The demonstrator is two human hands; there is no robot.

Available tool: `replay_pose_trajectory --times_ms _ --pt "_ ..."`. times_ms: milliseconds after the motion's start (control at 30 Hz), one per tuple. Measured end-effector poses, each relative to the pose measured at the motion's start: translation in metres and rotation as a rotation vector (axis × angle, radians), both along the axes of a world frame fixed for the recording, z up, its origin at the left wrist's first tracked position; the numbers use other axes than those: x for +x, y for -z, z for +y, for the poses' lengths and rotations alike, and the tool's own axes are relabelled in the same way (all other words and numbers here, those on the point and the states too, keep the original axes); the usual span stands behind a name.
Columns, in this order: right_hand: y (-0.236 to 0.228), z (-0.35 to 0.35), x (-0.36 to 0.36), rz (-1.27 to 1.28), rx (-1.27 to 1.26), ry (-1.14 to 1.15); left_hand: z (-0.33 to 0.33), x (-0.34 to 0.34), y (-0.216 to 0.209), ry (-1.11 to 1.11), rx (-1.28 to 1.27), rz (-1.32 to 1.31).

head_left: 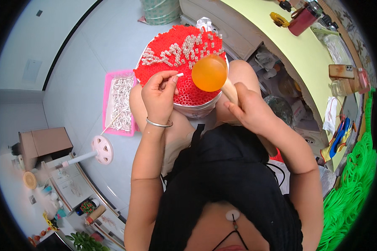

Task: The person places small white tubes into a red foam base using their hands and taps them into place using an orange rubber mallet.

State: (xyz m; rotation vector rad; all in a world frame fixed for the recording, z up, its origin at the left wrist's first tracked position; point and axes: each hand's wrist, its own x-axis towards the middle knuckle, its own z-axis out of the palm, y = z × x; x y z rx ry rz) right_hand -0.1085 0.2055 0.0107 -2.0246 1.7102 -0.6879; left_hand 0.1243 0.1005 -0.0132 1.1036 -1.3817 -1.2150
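Between my knees stands a white tub packed with upright red tubes. Many small white pegs stick up from the far part of the tubes. My left hand is above the near left of the tubes, pinching one short white peg between thumb and fingertips. A mallet with a round translucent orange head and a pale handle is gripped in my right hand. Its head hides some tubes and is raised over the right side of the tub.
On the floor to the left, a pink basket holds loose white pegs. Nearby is a pole with a round base. A pale yellow counter curves along the right, bearing a red flask and a phone. Green cord lies piled at far right.
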Motion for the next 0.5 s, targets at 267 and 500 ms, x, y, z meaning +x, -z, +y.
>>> replay_pose_trajectory --times_ms 267,500 --pt "-0.052 0.016 -0.015 -0.894 0.262 0.337 0.004 -0.036 0.002 0.141 -0.613 -0.473" --pt "-0.028 0.030 -0.034 -1.025 0.427 0.385 -0.018 -0.054 -0.006 0.439 -0.755 -0.802"
